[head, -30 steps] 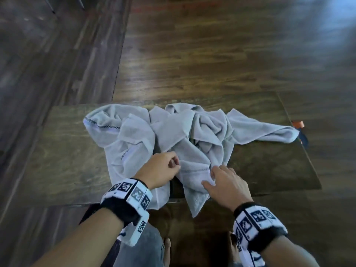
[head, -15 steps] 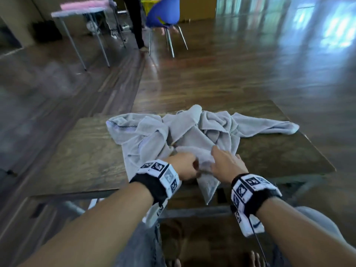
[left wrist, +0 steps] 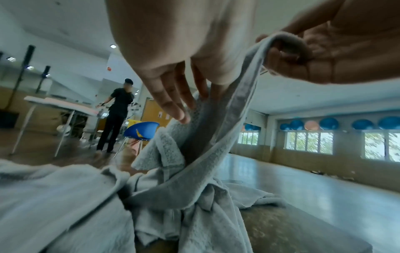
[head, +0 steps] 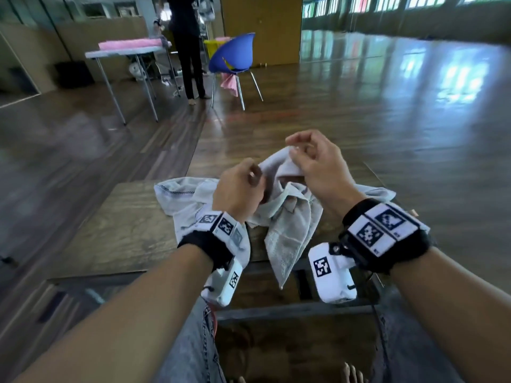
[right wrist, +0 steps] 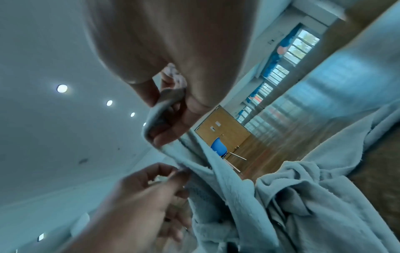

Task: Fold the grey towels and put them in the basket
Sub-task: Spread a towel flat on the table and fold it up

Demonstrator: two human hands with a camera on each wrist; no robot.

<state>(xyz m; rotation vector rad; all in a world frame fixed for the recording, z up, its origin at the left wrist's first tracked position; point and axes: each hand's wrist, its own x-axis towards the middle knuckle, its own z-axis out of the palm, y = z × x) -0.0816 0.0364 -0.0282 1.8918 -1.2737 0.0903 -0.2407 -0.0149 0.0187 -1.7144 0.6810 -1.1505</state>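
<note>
A: Towels?
B: One grey heap (head: pixel 290 214) on table (head: pixel 124 233); count within unclear.
A: Hands?
B: Two. Right (head: pixel 318 167) pinched a raised edge; left (head: pixel 237 189) gripped cloth beside it.

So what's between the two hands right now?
A raised edge of grey towel spans from left hand to right hand; head view shows it.
</note>
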